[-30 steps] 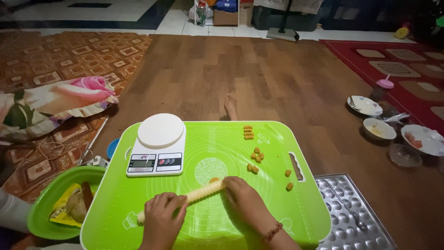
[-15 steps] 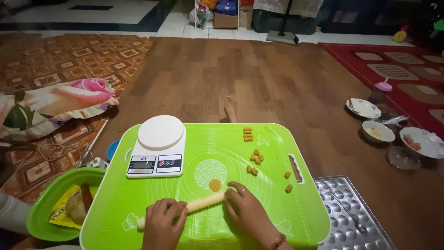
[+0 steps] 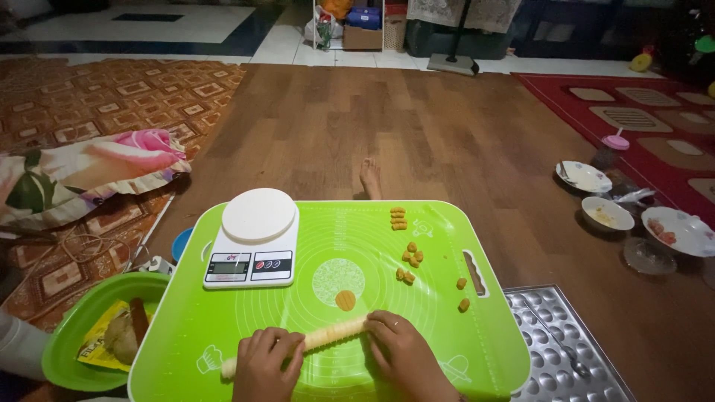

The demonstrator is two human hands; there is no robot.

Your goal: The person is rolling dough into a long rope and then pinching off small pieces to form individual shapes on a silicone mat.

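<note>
While both hands press flat on a rope of pale dough, the entries below record the mat and its surroundings
Left hand (image 3: 268,362): palm down, fingers spread over the left part of the dough roll, pressing rather than clasping; sits a little nearer the roll's left end than a second ago
Right hand (image 3: 402,350): flat and unclenched on the right end of the roll, ring visible on one finger; has slid lower and nearer the wearer than before
Dough roll (image 3: 328,339): long ridged cylinder, lying slantwise on the green mat, left end poking out past the left hand; looks thinner and longer than in the earlier views, so the rolling appears to be stretching it
Green mat (image 3: 447,350): bright silicone sheet on the wooden floor, printed circles at its middle
Round dough disc (image 3: 345,300): small orange-tan piece, just beyond the roll, not touching it
Cut pieces (image 3: 410,257): small tan nuggets in loose groups toward the mat's far right, well apart from the hands
Kitchen scale (image 3: 255,238): white, at the mat's far left corner, unmoved
Green bowl (image 3: 67,357): left of the mat, holding a yellow packet
Dimpled metal tray (image 3: 566,350): right of the mat, touching its edge
Dishes (image 3: 607,216): several small plates on the floor far right
Obstructions: the disc lies close to the roll's path; nothing else crowds the hands
</note>
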